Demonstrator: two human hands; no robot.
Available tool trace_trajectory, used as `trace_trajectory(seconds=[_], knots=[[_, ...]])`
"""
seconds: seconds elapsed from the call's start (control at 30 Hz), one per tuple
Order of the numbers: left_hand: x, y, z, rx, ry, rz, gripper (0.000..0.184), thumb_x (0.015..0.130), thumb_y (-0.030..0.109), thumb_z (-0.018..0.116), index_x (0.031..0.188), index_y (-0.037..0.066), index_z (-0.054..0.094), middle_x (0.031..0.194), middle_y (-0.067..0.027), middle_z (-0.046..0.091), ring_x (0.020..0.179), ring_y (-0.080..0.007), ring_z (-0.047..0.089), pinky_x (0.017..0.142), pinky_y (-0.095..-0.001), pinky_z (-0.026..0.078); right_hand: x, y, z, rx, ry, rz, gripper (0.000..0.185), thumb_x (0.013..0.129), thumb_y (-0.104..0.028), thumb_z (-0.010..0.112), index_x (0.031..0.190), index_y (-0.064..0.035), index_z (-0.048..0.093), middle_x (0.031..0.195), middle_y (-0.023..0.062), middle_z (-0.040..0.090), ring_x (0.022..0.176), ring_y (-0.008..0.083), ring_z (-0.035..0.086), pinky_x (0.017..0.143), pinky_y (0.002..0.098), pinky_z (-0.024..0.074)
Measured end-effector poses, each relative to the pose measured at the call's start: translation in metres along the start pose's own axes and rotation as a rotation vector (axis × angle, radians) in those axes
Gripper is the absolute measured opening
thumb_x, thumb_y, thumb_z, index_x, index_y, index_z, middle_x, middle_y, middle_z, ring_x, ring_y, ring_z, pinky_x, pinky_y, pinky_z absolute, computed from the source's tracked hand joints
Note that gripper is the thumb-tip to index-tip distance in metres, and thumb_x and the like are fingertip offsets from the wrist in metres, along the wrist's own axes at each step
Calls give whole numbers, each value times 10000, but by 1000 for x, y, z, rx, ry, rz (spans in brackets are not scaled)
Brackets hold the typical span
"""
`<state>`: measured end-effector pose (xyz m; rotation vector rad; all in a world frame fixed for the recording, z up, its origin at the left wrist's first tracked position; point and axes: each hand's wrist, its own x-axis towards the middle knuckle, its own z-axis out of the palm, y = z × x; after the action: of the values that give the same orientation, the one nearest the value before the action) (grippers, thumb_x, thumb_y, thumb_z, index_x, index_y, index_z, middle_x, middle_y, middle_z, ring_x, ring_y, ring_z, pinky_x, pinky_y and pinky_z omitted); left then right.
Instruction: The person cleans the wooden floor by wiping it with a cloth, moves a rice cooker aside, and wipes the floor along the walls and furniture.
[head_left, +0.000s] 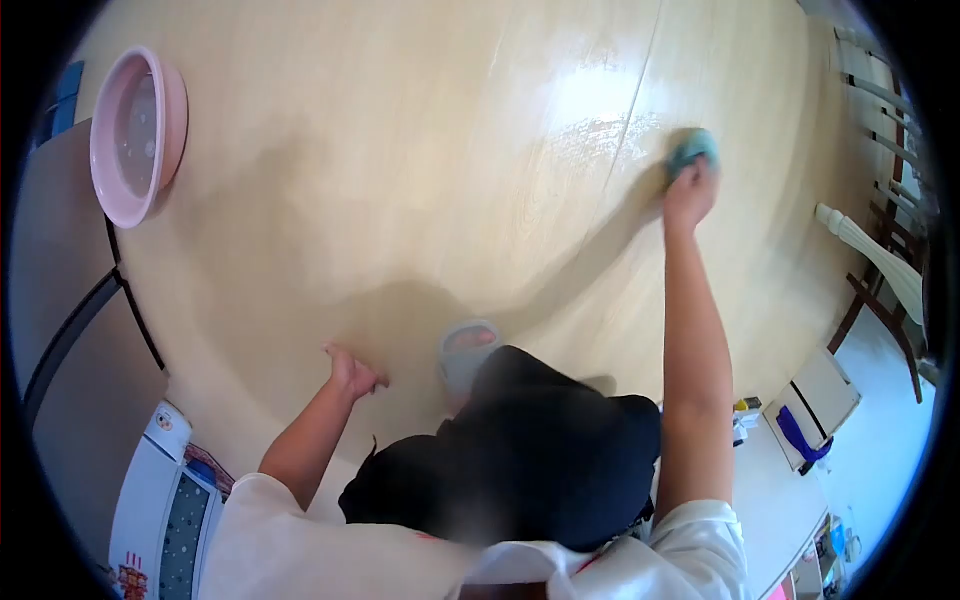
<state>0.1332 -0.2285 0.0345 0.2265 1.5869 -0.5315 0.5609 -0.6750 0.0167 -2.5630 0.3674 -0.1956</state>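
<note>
Head view, looking down on a pale, wood-patterned floor (400,150). The right arm reaches far forward, at the upper right. The grip of the right hand (690,200) is closed around a crumpled blue-green cloth (692,148), slightly blurred, which lies against the floor just beyond the knuckles. To the left of the cloth, a wet patch (590,135) glistens around a bright reflection, crossed by a thin seam in the floor. The left hand (355,373) is at the lower left, near the body; its grip is released, thumb and fingers apart, with nothing held. Whether this hand touches the floor cannot be told. Just to its right is a foot in a translucent slipper (458,365), beside the black clothing (560,450) over the wearer's legs. At the upper left, well apart from both hands, a pink basin (175,115) stands on the floor, containing liquid with a few pale spots. Grey panels (65,210) border the left side. At the right edge is a white turned furniture leg (875,250), with dark wooden pieces near it.
</note>
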Motion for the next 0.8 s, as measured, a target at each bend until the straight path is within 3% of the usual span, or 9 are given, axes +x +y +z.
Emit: trace_trajectory(seconds=[0.1,0.23,0.27,0.33,0.43,0.53,0.63,0.77,0.8], knots=[[13,6,-15,103,-64,21,1126,728,904,-28,1516,125,172,1560,-241,150,1275,-635,209,941,-821,162,-1,-48,54,-105,163,71,248,882,-137,490,1039,-27,648,1104,154,608,1003,324,572,853,441,468],[-8,8,2,186,176,-43,1079,787,858,-4,1520,79,137,1540,-293,172,1268,-645,202,1003,-763,176,-165,-156,106,516,-544,-674,231,784,-99,564,1001,-53,630,1047,173,604,948,358,559,843,454,464],[-11,12,5,247,199,-64,1080,789,855,7,1516,67,137,1521,-330,161,1233,-671,203,1000,-765,178,-182,-180,91,499,-1067,-788,289,756,-92,581,1036,-77,650,1141,152,605,1060,332,556,925,424,459],[-12,14,4,363,258,-122,1082,792,850,31,1506,44,138,1482,-405,138,1165,-723,207,995,-770,180,-246,-173,67,476,-818,-980,227,801,-139,608,1015,-103,676,1319,141,559,1243,329,489,1063,426,390],[0,22,-22,315,63,-89,1070,796,837,43,1516,46,65,1469,-453,-24,1225,-748,49,1004,-783,105,-232,-112,44,879,-646,-505,268,794,-73,606,1058,-64,652,1335,151,546,1247,341,483,1049,427,404],[4,26,-11,78,309,-183,1050,800,842,52,1525,88,-44,1458,-384,-276,1261,-695,-218,1009,-782,39,-160,15,-41,0,-159,-272,201,856,-95,517,1004,-23,633,1148,201,610,1072,370,560,922,442,459],[-20,10,21,-39,384,-60,1043,817,839,107,1506,103,-158,1384,-301,-462,1216,-590,-422,1023,-763,-16,-99,146,-112,-13,401,132,227,916,-147,475,859,23,615,812,166,610,789,326,557,685,468,430],[15,32,-12,-103,384,-106,1112,789,879,188,1498,113,-196,1381,-254,-493,1280,-503,-418,1031,-756,-23,-103,128,-70,-113,385,414,188,880,-104,489,837,4,636,843,158,618,754,306,573,666,394,455],[20,33,-7,-136,486,-94,1132,774,893,199,1500,118,-195,1386,-247,-492,1294,-480,-416,1036,-751,-29,-132,108,-14,-538,371,109,156,882,-107,502,928,-26,627,879,150,607,785,309,572,684,397,467]])
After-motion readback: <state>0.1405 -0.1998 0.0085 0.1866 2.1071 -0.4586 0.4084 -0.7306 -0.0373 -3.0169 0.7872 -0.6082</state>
